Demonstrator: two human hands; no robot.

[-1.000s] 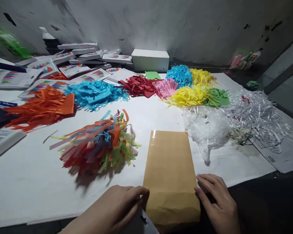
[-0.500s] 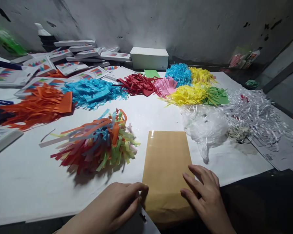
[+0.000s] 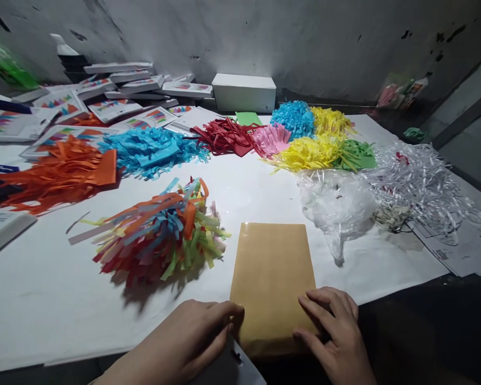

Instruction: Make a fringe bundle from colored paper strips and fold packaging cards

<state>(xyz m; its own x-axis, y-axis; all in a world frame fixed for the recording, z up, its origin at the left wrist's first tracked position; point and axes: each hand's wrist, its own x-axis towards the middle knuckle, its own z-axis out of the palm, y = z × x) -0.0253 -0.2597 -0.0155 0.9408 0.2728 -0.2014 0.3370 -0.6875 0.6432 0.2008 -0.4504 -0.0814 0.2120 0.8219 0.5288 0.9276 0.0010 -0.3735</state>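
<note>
A brown kraft-paper envelope (image 3: 273, 278) lies flat at the near edge of the white table. My left hand (image 3: 184, 337) is closed at its lower left edge, thumb and forefinger bent together over a white flat package (image 3: 238, 369) with a hang hole; the rest of that package is hidden under the hand and out of frame. My right hand (image 3: 336, 326) touches the envelope's right side, with fingers stretched out and thumb spread from them. Left of the envelope sits a bunch of multicoloured paper tassels (image 3: 152, 235).
Tassels in orange (image 3: 72, 174), blue (image 3: 152, 152), red (image 3: 226, 136) and yellow (image 3: 312, 152) lie across the table. A clear plastic bag (image 3: 336, 198) and silvery strands (image 3: 420, 182) lie right. Flat printed boxes (image 3: 116, 109) pile up at back left beside a white box (image 3: 244, 93).
The envelope's far edge has come slightly nearer to me. My right hand has shifted a little down along its side. My left hand stays nearly in place.
</note>
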